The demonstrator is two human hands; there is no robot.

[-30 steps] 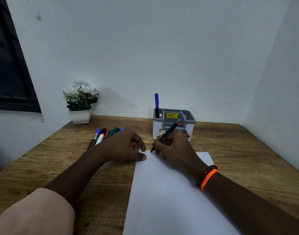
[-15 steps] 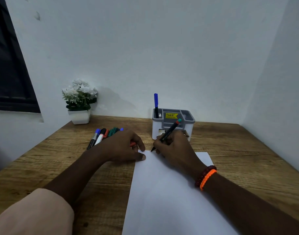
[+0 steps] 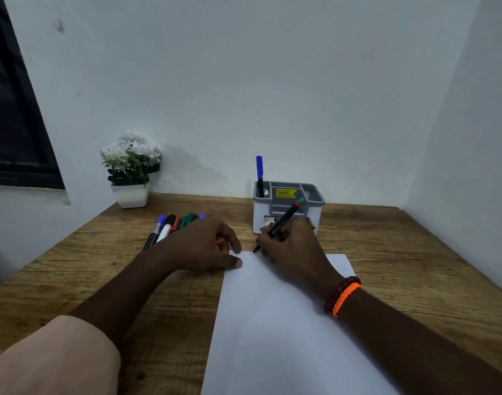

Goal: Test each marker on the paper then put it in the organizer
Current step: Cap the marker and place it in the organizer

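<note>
Left arm: a loose pale peach sleeve [image 3: 53, 357] covers the upper forearm; the rest is bare to the left hand [image 3: 198, 246]. Right arm: no sleeve in view. Right wrist carries two bands side by side, a dark red beaded bracelet [image 3: 339, 290] and a bright orange braided band [image 3: 346, 299].

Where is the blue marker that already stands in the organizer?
The blue marker stands upright in the back left compartment of the grey organizer, near the wall, behind the right hand.

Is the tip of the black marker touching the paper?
Touching. In the head view, the black marker in the right hand meets the paper at its top edge, beside a small zigzag mark.
</note>
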